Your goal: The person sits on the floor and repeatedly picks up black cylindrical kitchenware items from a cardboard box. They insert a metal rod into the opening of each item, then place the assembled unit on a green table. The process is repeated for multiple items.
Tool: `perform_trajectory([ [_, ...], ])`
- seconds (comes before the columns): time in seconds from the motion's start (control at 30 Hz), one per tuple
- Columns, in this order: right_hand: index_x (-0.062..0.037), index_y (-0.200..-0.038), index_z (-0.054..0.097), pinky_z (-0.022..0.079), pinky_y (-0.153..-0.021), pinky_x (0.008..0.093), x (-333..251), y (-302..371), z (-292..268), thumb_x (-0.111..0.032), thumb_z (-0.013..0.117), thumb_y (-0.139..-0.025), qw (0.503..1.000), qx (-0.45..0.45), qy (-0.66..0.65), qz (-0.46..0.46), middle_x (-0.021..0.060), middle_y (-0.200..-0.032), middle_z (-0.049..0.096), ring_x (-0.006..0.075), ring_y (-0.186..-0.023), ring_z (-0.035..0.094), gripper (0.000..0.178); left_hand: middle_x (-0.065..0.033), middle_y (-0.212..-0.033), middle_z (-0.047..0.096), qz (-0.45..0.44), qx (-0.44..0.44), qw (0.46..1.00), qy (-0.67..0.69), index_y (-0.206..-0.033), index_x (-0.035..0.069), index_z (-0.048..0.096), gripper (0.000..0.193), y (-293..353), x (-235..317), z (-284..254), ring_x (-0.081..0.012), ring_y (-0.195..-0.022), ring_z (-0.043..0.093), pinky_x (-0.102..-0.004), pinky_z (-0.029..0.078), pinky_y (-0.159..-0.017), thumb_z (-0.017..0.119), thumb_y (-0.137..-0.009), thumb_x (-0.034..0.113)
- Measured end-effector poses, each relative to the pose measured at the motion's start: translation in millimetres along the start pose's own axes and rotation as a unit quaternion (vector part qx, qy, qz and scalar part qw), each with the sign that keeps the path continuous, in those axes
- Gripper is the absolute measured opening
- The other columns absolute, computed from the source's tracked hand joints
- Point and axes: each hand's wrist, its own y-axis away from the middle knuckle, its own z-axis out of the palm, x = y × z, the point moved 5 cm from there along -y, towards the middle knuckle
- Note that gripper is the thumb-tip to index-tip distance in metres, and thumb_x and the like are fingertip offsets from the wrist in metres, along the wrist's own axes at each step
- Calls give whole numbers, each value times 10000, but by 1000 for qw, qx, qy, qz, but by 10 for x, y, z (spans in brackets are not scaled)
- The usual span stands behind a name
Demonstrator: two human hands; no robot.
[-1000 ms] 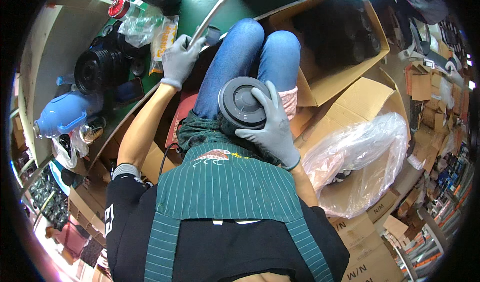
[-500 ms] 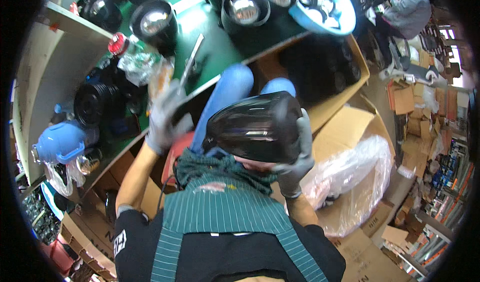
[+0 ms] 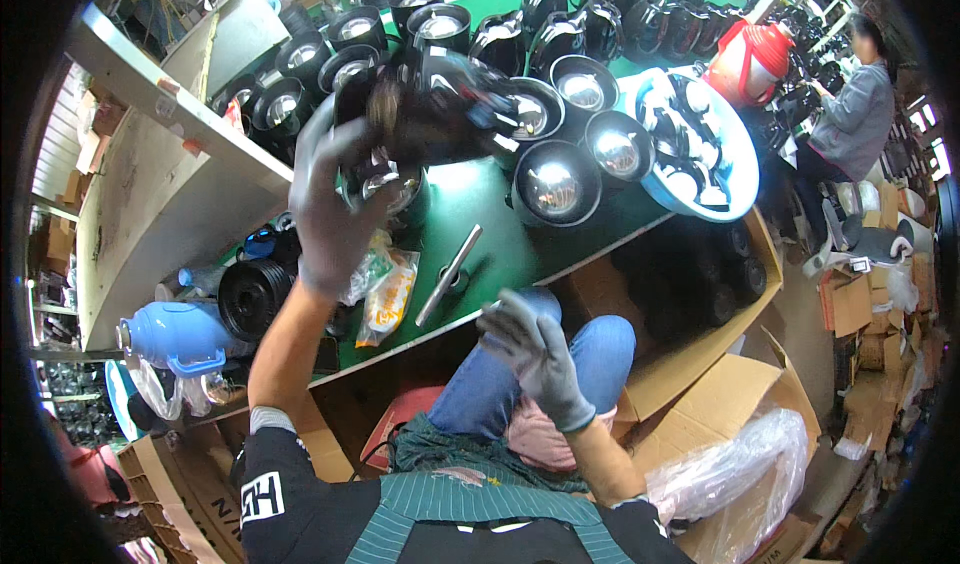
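My left hand (image 3: 335, 204), in a grey glove, is raised over the green table (image 3: 500, 254), its fingers closed on a glossy black shell (image 3: 445, 99). Motion blurs the shell, so its exact kind does not show. Around it stand several round black vessels (image 3: 555, 186) with shiny silver insides. My right hand (image 3: 530, 349), also gloved, hangs above my knees, its fingers apart and nothing in it. Between the hands, a metal bar tool (image 3: 448, 276) lies on the table beside a yellow and white plastic packet (image 3: 388, 299).
A light blue basin (image 3: 745, 189) of black and white parts sits at the table's right edge, near a red jug (image 3: 750, 62). On the left are a blue jug (image 3: 175, 337) and a shelf upright (image 3: 180, 114). Open cardboard boxes (image 3: 715, 384) stand at my right; a person (image 3: 850, 114) works beyond.
The black shell has gone from my right hand above my lap to my left hand over the table. My right hand has let go and opened. The view has shifted to show more table.
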Motion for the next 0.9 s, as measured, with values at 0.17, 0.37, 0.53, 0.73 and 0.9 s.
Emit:
perform_trajectory([
  [0.17, -3, -1682, 349, 380, -1266, 472, 332, 308, -272, -493, 371, -1166, 997, -20, -2, 70, 200, -1629, 522, 325, -1484, 531, 712, -211, -1431, 669, -23, -102, 980, -171, -1218, 138, 778, 541, -694, -1121, 812, -401, -1325, 641, -458, 511, -1133, 959, -710, 177],
  [0.37, 22, -1663, 374, 414, -1237, 489, 403, 332, -572, -530, 330, -1163, 995, 25, 2, 98, 227, -1593, 554, 349, -1437, 579, 746, -212, -1490, 638, -82, -213, 957, -177, -1234, 112, 749, 596, -397, -2025, 1550, -383, -1360, 630, -456, 502, -1149, 978, -688, 181],
  [0.53, 44, -1644, 398, 444, -1206, 491, 335, 257, -663, -549, 320, -1158, 991, 19, 6, 134, 236, -1542, 600, 366, -1382, 626, 771, -244, -1520, 604, -57, -281, 901, -324, -1197, 85, 754, 528, -655, -2092, 1827, -400, -1363, 609, -443, 468, -1187, 954, -740, 259],
  [0.73, 127, -1518, 524, 553, -1099, 453, 380, 165, -762, -467, 239, -1201, 987, 28, -48, 149, 280, -1321, 722, 363, -1210, 734, 731, -102, -1295, 737, 52, -228, 917, -323, -1207, 167, 791, 379, -1416, -2665, 2003, -349, -1182, 690, -446, 546, -1056, 812, -832, 113],
  [0.9, 155, -1473, 550, 581, -1062, 430, 290, 115, -703, -433, 229, -1208, 990, 45, -3, 133, 276, -1264, 747, 355, -1144, 760, 720, -81, -1096, 768, 131, -324, 902, -253, -1017, 164, 832, 283, -1471, -3312, 2400, -303, -1085, 724, -402, 588, -954, 800, -755, 59],
])
